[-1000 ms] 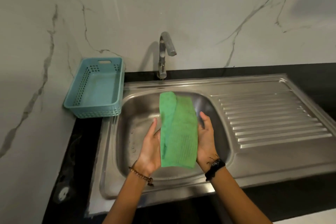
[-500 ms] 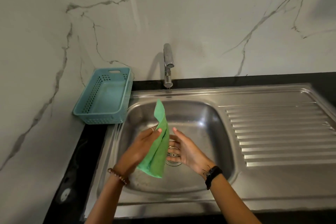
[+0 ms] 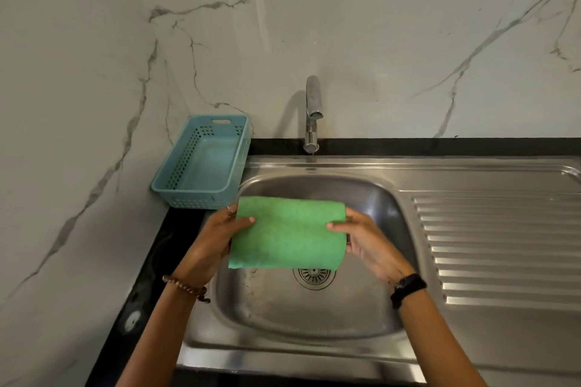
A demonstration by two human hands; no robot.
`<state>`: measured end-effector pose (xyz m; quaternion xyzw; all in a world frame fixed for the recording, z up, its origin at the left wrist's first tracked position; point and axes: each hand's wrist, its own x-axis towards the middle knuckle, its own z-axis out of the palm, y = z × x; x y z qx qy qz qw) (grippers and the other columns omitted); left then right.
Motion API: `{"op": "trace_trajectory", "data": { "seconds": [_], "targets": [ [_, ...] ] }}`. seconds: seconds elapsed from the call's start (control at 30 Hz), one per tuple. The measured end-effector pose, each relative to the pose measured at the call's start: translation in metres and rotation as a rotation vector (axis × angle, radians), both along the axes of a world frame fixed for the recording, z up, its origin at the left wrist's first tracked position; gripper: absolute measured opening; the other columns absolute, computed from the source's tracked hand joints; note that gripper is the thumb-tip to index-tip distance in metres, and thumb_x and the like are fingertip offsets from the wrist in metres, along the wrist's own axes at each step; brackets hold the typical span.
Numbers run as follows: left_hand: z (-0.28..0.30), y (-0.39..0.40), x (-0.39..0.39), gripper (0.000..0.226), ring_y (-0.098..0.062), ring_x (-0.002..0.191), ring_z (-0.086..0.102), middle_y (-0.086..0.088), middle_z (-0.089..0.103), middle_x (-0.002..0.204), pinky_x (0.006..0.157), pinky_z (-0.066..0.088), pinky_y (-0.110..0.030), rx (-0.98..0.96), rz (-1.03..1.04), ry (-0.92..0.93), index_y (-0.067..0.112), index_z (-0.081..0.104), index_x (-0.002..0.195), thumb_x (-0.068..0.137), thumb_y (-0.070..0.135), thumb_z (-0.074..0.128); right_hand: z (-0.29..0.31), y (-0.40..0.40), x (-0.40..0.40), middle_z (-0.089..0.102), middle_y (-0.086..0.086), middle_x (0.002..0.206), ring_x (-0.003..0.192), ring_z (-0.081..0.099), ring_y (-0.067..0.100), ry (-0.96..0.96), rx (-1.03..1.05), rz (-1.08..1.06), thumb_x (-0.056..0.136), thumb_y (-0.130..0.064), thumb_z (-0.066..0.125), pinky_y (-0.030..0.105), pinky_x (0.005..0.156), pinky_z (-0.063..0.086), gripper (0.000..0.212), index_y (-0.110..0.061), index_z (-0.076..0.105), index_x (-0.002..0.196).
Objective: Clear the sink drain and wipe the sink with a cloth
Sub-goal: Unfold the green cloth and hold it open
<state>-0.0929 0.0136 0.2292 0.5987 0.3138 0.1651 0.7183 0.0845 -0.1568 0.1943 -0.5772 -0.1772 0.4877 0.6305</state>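
Note:
A green cloth (image 3: 287,234) is stretched out flat above the steel sink basin (image 3: 270,308). My left hand (image 3: 213,240) pinches its left edge, thumb on top. My right hand (image 3: 361,239) pinches its right edge, thumb on top as well. Just under the cloth's lower edge, the round drain strainer (image 3: 314,276) shows in the basin floor, partly covered by the cloth. The basin looks wet and holds nothing else that I can see.
A blue perforated plastic basket (image 3: 204,163) stands empty on the black counter left of the sink, against the marble wall. The chrome tap (image 3: 312,113) rises behind the basin. A ribbed steel draining board (image 3: 496,245) lies to the right.
The cloth was bunched and hanging from my left hand half a second ago; now both hands hold it spread wide and flat over the basin.

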Motion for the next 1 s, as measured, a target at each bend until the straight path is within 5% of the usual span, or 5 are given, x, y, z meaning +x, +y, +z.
{"op": "trace_trajectory", "data": {
  "seconds": [0.23,0.4,0.6,0.83,1.0],
  "targets": [
    [0.030,0.005,0.000,0.014,-0.015,0.094,0.069,0.001,0.074,0.103,0.069,0.057,-0.024,0.153,0.001,-0.401,0.022,0.070,0.067,0.078,0.015,0.064,0.060,-0.011,0.020,0.075,-0.007,0.098,0.093,0.070,0.009,-0.163,0.339,-0.020,0.073,-0.004,0.061,0.019,0.068,0.056,0.026,-0.023,0.076,0.083],
    [0.025,0.000,0.013,0.044,0.000,0.054,0.061,0.009,0.069,0.064,0.044,0.046,-0.015,0.213,0.063,-0.185,0.033,0.059,0.079,0.092,0.000,0.034,0.046,-0.003,0.016,0.076,-0.007,0.092,0.087,0.070,0.009,-0.229,0.213,-0.136,0.090,-0.003,0.051,0.020,0.065,0.056,0.025,-0.019,0.067,0.099],
    [0.007,0.003,0.011,0.032,-0.007,0.078,0.067,0.006,0.071,0.091,0.064,0.055,-0.023,0.123,0.106,-0.004,0.027,0.065,0.096,0.097,0.025,0.034,0.028,0.005,0.010,0.073,-0.001,0.070,0.061,0.068,0.012,-0.044,-0.018,-0.146,0.094,-0.043,0.039,0.026,0.058,0.052,0.036,-0.019,0.064,0.085],
    [-0.003,0.031,-0.003,0.035,-0.020,0.085,0.066,-0.006,0.071,0.095,0.070,0.053,-0.031,-0.145,0.323,0.058,0.019,0.071,0.085,0.093,0.036,0.041,0.020,0.039,-0.002,0.075,-0.005,0.095,0.086,0.071,0.008,-0.029,-0.033,0.071,0.082,-0.011,0.062,0.018,0.069,0.057,0.026,-0.025,0.065,0.104],
    [0.001,0.074,-0.019,0.016,-0.008,0.070,0.058,0.003,0.062,0.075,0.052,0.046,-0.021,0.123,0.400,0.158,0.022,0.058,0.074,0.083,0.009,0.063,0.045,0.108,-0.007,0.069,-0.009,0.103,0.096,0.065,0.007,-0.220,0.014,0.152,0.079,0.005,0.062,0.023,0.084,0.054,0.049,-0.032,0.059,0.110]
  ]
}}
